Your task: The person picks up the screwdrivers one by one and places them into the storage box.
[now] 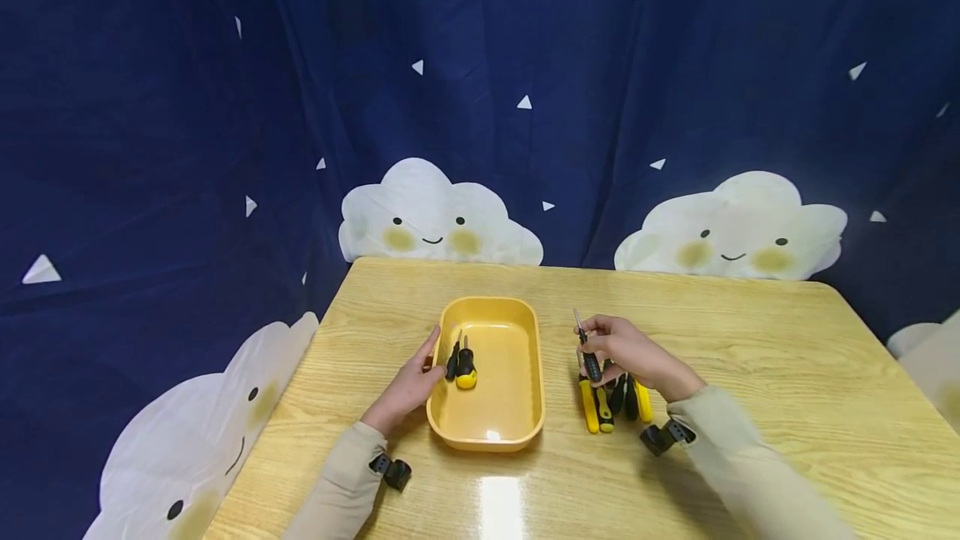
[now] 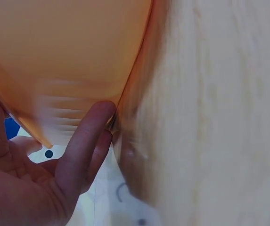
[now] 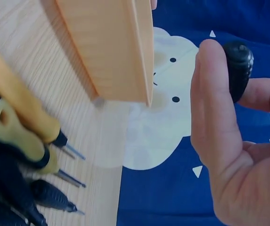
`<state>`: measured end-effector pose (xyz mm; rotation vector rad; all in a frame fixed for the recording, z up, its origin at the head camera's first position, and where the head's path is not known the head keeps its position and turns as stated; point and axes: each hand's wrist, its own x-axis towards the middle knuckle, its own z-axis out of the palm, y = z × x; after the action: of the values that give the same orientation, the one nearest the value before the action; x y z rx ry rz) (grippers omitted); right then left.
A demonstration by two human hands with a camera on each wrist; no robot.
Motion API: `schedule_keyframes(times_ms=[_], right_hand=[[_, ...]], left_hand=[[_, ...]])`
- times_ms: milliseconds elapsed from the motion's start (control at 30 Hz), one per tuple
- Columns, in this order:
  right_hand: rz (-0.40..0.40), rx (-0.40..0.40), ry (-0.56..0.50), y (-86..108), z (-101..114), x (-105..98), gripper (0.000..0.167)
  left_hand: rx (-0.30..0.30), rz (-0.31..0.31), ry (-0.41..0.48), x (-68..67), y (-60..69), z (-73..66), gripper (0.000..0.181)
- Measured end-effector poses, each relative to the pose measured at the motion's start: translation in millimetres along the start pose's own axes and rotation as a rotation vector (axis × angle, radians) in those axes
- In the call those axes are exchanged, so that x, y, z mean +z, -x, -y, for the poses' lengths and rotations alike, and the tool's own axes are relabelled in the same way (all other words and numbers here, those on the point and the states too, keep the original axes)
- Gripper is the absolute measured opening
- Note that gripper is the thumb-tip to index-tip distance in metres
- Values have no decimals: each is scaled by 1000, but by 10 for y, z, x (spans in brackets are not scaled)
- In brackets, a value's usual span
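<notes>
My left hand [image 1: 411, 390] holds the left wall of a yellow-orange tray [image 1: 491, 443], at its rim in the left wrist view [image 2: 45, 188]. Inside the tray, at the left, lie a small black screwdriver [image 1: 452, 363] and a stubby black-and-yellow screwdriver [image 1: 466, 368]. My right hand [image 1: 637, 355] pinches a black screwdriver [image 1: 591, 367] above the table, right of the tray, its metal tip pointing up and away. The right wrist view shows its black handle [image 3: 238, 70] between thumb and fingers. Directly below are several tools, among them a yellow-handled one [image 1: 588, 407].
The wooden table [image 1: 750, 357] reaches back to a dark blue curtain [image 1: 480, 48] with white clouds and triangles. In the right wrist view, yellow [image 3: 21, 99] and black [image 3: 10, 179] handles lie side by side, close together.
</notes>
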<state>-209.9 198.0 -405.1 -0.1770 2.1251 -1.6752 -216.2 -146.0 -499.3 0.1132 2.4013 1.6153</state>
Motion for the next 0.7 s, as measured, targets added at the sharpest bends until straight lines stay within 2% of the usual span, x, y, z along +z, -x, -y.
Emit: schedule_keyframes(times_ms=[367, 400, 700], right_hand=[[-4, -3, -25, -143, 56, 206, 38], [-5, -2, -28, -158, 61, 230, 37], [9, 24, -47, -282, 122, 363, 37]], left_hand=[[5, 1, 13, 0, 26, -54, 71], [9, 1, 9, 3, -1, -13, 72], [-1, -10, 0, 8, 12, -24, 71]])
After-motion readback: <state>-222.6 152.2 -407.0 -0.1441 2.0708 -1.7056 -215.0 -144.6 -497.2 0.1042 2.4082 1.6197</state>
